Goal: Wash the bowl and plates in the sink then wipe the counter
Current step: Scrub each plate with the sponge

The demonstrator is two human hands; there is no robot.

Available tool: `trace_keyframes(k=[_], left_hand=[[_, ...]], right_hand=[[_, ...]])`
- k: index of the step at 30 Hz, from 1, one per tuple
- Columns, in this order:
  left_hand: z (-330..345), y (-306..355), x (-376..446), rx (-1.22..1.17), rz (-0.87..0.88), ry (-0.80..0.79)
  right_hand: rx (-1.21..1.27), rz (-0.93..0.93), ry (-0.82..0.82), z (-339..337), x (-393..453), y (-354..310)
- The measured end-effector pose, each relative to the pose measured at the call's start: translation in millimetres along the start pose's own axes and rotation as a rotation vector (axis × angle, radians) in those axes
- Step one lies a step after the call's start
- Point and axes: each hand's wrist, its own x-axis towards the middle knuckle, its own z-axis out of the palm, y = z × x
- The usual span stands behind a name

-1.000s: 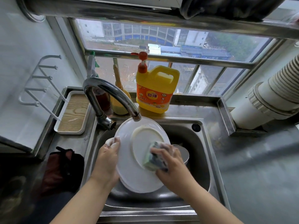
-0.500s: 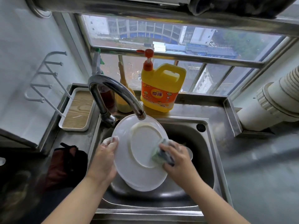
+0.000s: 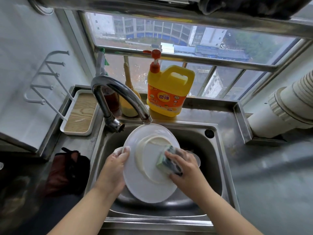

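Plate (image 3: 149,182) over sink (image 3: 218,160), gripped, sponge (image 3: 166,160) pressed on

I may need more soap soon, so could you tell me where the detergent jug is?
In the head view, the yellow detergent jug stands on the ledge behind the sink, right of the faucet.

Right hand (image 3: 186,165) shifts sponge (image 3: 166,159) from the foot ring's lower centre to its right edge on the plate (image 3: 145,187) underside.
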Motion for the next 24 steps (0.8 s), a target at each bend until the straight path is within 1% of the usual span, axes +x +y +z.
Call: trace_keyframes(k=[2,4,5,6,10,13,15,18,22,24], left_hand=[[-5.6,3.2,-0.6,0.116,0.049,-0.079],[-11.5,10.8,-1.6,0.291,0.106,-0.219],[-13.6,15.9,-1.4,0.37,0.128,-0.289],[-15.0,21.2,-1.0,0.421,0.145,-0.344],[-18.7,39.1,8.0,0.533,0.166,-0.487],[-19.2,42.4,12.7,0.613,0.196,-0.561],[-19.1,40.7,15.2,0.637,0.208,-0.555],[-21.4,35.7,19.3,0.629,0.211,-0.444],[-21.3,26.4,17.6,0.602,0.184,-0.316],[-18.6,19.5,14.5,0.619,0.188,-0.202]], right_hand=[[0.075,0.097,-0.04,-11.2,3.0,6.9],[0.312,0.265,-0.093,-29.4,12.9,4.5],[0.437,0.351,-0.166,-40.2,18.5,1.2],[0.51,0.397,-0.244,-51.4,23.1,-1.3],[0.438,0.36,-0.567,-90.6,35.1,-21.1],[0.463,0.351,-0.735,-94.1,41.4,-36.1],[0.485,0.369,-0.761,-91.1,43.1,-42.3],[0.518,0.38,-0.731,-85.7,42.7,-43.3],[0.406,0.302,-0.67,-82.0,39.5,-54.0],[0.326,0.271,-0.61,-80.7,38.0,-60.0]])
